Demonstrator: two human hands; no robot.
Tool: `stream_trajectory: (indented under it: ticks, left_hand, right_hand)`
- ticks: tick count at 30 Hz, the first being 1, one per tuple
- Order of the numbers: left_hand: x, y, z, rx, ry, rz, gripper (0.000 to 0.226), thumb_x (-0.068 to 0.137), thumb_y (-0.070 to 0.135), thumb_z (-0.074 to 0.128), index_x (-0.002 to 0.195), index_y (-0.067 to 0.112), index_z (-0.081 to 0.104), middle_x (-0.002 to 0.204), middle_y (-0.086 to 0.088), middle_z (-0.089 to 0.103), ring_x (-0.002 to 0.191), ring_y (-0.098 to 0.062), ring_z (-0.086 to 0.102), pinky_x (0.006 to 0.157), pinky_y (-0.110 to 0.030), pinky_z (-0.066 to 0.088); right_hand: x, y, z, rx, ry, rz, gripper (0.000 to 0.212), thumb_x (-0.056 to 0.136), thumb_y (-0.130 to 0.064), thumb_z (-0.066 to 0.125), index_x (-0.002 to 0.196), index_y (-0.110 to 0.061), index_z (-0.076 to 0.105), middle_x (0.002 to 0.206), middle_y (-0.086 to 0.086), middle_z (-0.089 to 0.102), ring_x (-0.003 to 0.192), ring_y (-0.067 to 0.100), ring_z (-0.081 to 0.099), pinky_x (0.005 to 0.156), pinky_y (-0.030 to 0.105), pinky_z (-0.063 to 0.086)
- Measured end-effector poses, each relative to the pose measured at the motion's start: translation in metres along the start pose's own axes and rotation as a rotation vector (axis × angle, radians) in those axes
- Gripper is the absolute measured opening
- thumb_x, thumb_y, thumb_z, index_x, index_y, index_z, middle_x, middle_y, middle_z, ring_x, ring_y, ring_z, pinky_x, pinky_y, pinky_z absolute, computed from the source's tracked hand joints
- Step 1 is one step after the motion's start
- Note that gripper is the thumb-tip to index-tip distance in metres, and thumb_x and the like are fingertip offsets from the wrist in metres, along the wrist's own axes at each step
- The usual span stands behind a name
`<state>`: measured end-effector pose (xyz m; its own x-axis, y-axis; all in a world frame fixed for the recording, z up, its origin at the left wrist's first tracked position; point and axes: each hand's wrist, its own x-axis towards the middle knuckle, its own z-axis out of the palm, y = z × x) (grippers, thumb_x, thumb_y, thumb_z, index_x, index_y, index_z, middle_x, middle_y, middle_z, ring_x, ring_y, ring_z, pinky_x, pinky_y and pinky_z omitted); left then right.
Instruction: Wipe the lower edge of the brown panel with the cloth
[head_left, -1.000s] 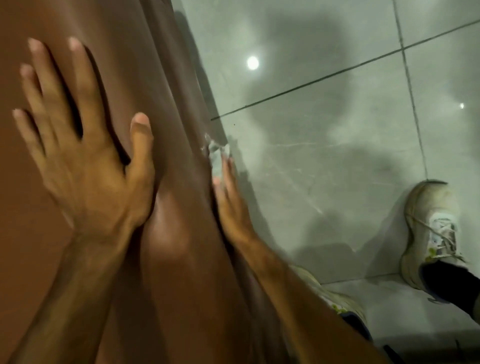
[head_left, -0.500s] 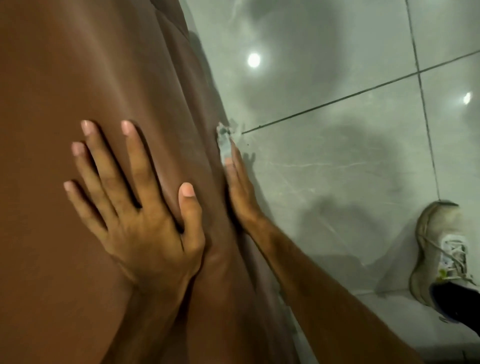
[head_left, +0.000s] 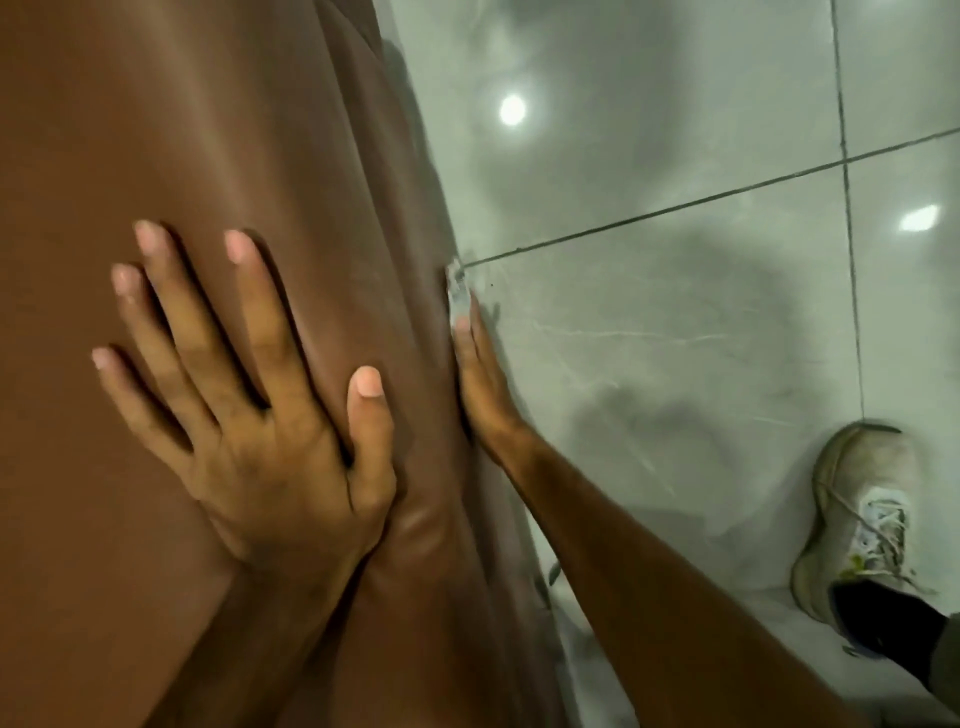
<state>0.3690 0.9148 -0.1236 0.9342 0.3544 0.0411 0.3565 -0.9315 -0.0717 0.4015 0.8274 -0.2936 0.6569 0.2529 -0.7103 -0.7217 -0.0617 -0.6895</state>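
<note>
The glossy brown panel (head_left: 218, 130) fills the left half of the head view, its lower edge running down the middle next to the floor. My left hand (head_left: 249, 410) lies flat on the panel's face, fingers spread, holding nothing. My right hand (head_left: 480, 384) is pressed against the panel's lower edge, most of it hidden behind that edge. A small pale grey cloth (head_left: 458, 291) sticks out past its fingertips, against the edge, level with a dark grout line.
Shiny grey floor tiles (head_left: 675, 338) with dark grout lines lie to the right, reflecting ceiling lights. A worn white sneaker (head_left: 857, 519) with a dark sock stands on the floor at the lower right.
My left hand has come lower on the panel in the view. My right hand and the cloth have slid along the lower edge, reaching the grout line. The view has shifted.
</note>
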Motion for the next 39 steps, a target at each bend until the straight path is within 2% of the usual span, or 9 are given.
stream_trajectory:
  ticks: [2,5,10,16,20,24,29,33,39]
  left_hand:
    - [0.001,-0.001,-0.001,-0.006,-0.014,-0.008,0.078,0.114,0.054,0.021,0.176,0.006,0.024,0.179,-0.035,0.025,0.168,-0.053,0.025,0.128,-0.080,0.027]
    - [-0.001,-0.001,-0.003,0.014,-0.003,0.002,0.075,0.115,0.051,0.025,0.176,0.008,0.026,0.180,-0.033,0.025,0.168,-0.052,0.026,0.129,-0.078,0.028]
    - [-0.006,-0.017,0.016,0.055,-0.051,0.026,0.079,0.118,0.060,0.018,0.176,0.007,0.024,0.179,-0.035,0.021,0.167,-0.055,0.026,0.133,-0.072,0.028]
    - [-0.016,-0.005,-0.015,-0.054,-0.046,-0.027,0.088,0.112,0.072,0.012,0.175,0.014,0.033,0.181,-0.023,0.031,0.169,-0.045,0.029,0.138,-0.065,0.023]
    - [-0.130,0.011,-0.036,-0.031,-0.184,0.051,0.074,0.118,0.051,0.035,0.180,0.016,0.015,0.187,-0.021,0.010,0.175,-0.040,0.007,0.141,-0.066,0.012]
    - [-0.243,0.017,-0.043,0.005,-0.195,-0.016,0.078,0.111,0.048,0.041,0.179,0.018,0.019,0.186,-0.020,0.012,0.174,-0.039,0.012,0.139,-0.068,0.017]
    - [-0.246,0.019,-0.024,0.045,-0.083,-0.042,0.075,0.111,0.048,0.037,0.178,0.016,0.026,0.183,-0.024,0.024,0.172,-0.042,0.020,0.141,-0.060,0.014]
    - [-0.249,0.019,-0.028,0.049,-0.078,-0.061,0.075,0.111,0.049,0.037,0.178,0.017,0.025,0.184,-0.022,0.022,0.172,-0.042,0.020,0.140,-0.065,0.019]
    - [-0.248,0.019,-0.023,0.066,-0.059,-0.058,0.077,0.110,0.050,0.036,0.178,0.016,0.027,0.183,-0.022,0.023,0.172,-0.042,0.022,0.140,-0.065,0.021]
  right_hand:
    - [-0.056,0.032,-0.010,0.028,-0.023,0.107,0.052,0.118,-0.044,0.028,0.169,-0.041,0.018,0.166,-0.037,0.018,0.132,-0.042,0.021,0.139,0.041,0.013]
    - [-0.119,0.042,-0.008,0.043,-0.058,0.068,0.052,0.117,-0.047,0.030,0.166,-0.053,0.016,0.176,-0.033,0.012,0.160,-0.015,0.014,0.140,0.043,0.011]
    - [-0.059,0.008,0.003,-0.032,-0.096,-0.265,0.059,0.117,-0.025,0.032,0.173,-0.020,0.013,0.183,0.001,0.015,0.169,0.016,0.014,0.140,0.047,0.012]
    - [-0.152,0.086,-0.029,-0.052,-0.090,0.010,0.056,0.120,-0.026,0.027,0.173,-0.020,0.010,0.179,-0.017,0.011,0.156,-0.013,0.012,0.139,0.034,0.008]
    - [-0.265,0.139,-0.051,0.087,-0.104,0.254,0.042,0.120,-0.029,0.027,0.159,-0.039,0.013,0.167,-0.028,0.023,0.137,-0.038,0.029,0.122,0.001,0.020]
    - [-0.294,0.142,-0.039,0.029,-0.111,0.157,0.056,0.106,-0.070,0.033,0.161,-0.065,0.022,0.181,-0.025,0.011,0.167,-0.001,0.006,0.139,0.050,0.008]
    - [-0.237,0.163,-0.038,0.008,-0.048,0.023,0.050,0.117,-0.040,0.031,0.163,-0.054,0.016,0.180,-0.020,0.016,0.165,-0.004,0.014,0.138,0.037,0.012]
    - [-0.324,0.202,-0.053,0.104,0.004,0.291,0.045,0.114,-0.052,0.034,0.158,-0.059,0.027,0.180,-0.014,0.024,0.167,0.007,0.019,0.139,0.047,0.016]
    - [-0.311,0.175,-0.039,0.022,-0.047,0.209,0.052,0.112,-0.059,0.031,0.162,-0.066,0.016,0.179,-0.030,0.011,0.167,-0.002,0.008,0.138,0.050,0.009]
